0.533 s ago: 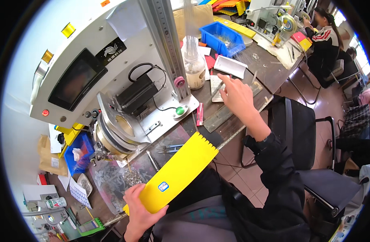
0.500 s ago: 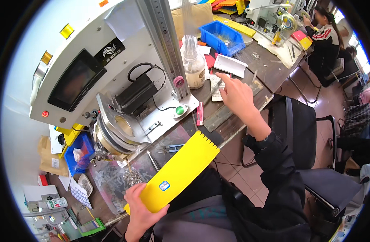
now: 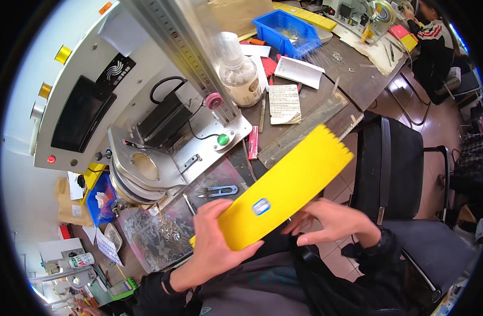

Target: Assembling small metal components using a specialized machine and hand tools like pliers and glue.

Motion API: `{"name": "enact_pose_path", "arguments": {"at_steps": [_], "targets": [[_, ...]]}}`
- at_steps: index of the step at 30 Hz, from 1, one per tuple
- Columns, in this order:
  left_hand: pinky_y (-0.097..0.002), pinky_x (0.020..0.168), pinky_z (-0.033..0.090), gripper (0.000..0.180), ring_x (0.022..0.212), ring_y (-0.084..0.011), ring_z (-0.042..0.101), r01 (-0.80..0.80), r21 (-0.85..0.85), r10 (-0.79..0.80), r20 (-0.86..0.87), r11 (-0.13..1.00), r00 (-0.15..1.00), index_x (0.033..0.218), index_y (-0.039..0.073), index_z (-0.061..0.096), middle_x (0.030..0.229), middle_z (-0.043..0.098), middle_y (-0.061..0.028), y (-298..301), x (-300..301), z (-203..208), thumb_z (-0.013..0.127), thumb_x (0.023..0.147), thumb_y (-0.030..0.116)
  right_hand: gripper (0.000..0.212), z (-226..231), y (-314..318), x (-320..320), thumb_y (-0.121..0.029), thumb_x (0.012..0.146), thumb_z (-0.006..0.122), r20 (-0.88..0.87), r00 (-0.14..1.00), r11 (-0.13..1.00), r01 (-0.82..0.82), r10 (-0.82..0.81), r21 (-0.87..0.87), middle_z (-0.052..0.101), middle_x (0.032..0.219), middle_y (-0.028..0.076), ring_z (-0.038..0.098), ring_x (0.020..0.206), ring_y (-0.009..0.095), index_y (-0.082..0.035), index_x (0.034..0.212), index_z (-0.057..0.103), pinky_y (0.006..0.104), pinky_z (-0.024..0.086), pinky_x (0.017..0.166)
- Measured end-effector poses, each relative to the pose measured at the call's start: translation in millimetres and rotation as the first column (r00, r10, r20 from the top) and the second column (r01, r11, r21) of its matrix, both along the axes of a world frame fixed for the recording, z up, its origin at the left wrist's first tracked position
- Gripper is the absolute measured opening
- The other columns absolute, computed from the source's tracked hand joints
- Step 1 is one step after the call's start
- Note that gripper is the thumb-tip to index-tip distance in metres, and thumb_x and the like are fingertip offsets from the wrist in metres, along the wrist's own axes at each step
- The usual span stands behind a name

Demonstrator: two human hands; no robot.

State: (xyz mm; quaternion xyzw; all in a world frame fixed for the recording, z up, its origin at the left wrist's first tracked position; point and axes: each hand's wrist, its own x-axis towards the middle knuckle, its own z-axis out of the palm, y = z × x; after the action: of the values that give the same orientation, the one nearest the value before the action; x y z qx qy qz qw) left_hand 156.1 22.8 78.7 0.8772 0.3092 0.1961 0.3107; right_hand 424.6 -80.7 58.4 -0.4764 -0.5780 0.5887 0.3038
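In the head view, the left grip [image 3: 215, 253] is clasped around the near end of a yellow notched board [image 3: 299, 181], which slants up and away to the right of that grip, with 1 blue-edged label [image 3: 261, 206] on its face. The right grip [image 3: 339, 222] is loosely spread, nothing seen in it, just beside the board's lower edge; whether they touch cannot be told. Beyond the left grip, blue snips [image 3: 219, 191] lie over the table [image 3: 352, 87]; small metal pieces [image 3: 169, 230] lie to its left.
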Motion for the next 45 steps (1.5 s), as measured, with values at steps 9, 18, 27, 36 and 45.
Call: {"name": "enact_pose_path", "arguments": {"at_steps": [9,18,27,36,45], "targets": [[-0.044,0.094,0.039,0.071,0.115,-0.0324,0.05,0.272,0.004,-0.268,-0.157,0.962,0.951,0.137,0.001,0.045,0.129,0.054,-0.0135,29.0,78.0,-9.1,0.074,0.083,0.036,0.037,-58.9,-27.8,27.3,-0.028,0.105,0.046,-0.29,0.536,0.603,0.759,-0.792,-0.244,0.071,0.103,0.01,0.069,0.083,0.015,0.002,0.124,0.056,0.0243,0.053,0.064],[-0.0448,0.094,0.044,0.054,0.113,-0.036,0.051,0.145,0.377,0.003,-0.367,0.915,0.93,0.13,-0.001,0.05,0.123,0.05,-0.0165,58.4,161.6,-60.7,0.07,0.087,0.024,0.039,-89.4,-29.1,50.5,-0.033,0.104,0.047,-0.292,0.471,0.543,0.797,-0.833,-0.265,0.073,0.097,0.012,0.067,0.053,0.014,0.001,0.118,0.058,0.0179,0.047,0.046],[-0.0479,0.093,0.045,0.044,0.107,-0.0432,0.052,0.166,0.195,-0.093,-0.334,0.967,0.938,0.132,-0.006,0.041,0.115,0.048,-0.0263,57.2,168.0,-58.6,0.055,0.095,0.012,0.04,-88.7,-12.9,48.1,-0.031,0.105,0.048,-0.309,0.474,0.554,0.787,-0.825,-0.27,0.071,0.092,0.015,0.071,0.057,0.019,0.005,0.121,0.055,0.0183,0.047,0.045],[-0.0504,0.1,0.04,0.045,0.111,-0.046,0.048,0.198,0.152,-0.169,-0.187,0.968,0.968,0.135,-0.013,0.036,0.118,0.044,-0.0307,64.5,151.9,-52.2,0.05,0.098,0.01,0.039,-83.7,9.5,34.8,-0.03,0.104,0.051,-0.332,0.421,0.514,0.811,-0.844,-0.28,0.067,0.082,0.013,0.069,0.053,0.019,0.005,0.119,0.054,0.0192,0.047,0.042],[-0.0482,0.091,0.043,0.052,0.108,-0.0439,0.049,0.276,0.161,-0.242,-0.2,0.948,0.949,0.137,-0.009,0.038,0.118,0.046,-0.0269,32.1,150.8,-44.2,0.058,0.093,0.009,0.035,-88.1,22.3,22.7,-0.034,0.104,0.05,-0.284,0.309,0.391,0.868,-0.908,-0.306,0.067,0.075,0.013,0.068,0.052,0.021,0.002,0.103,0.052,0.0222,0.049,0.041]]}}
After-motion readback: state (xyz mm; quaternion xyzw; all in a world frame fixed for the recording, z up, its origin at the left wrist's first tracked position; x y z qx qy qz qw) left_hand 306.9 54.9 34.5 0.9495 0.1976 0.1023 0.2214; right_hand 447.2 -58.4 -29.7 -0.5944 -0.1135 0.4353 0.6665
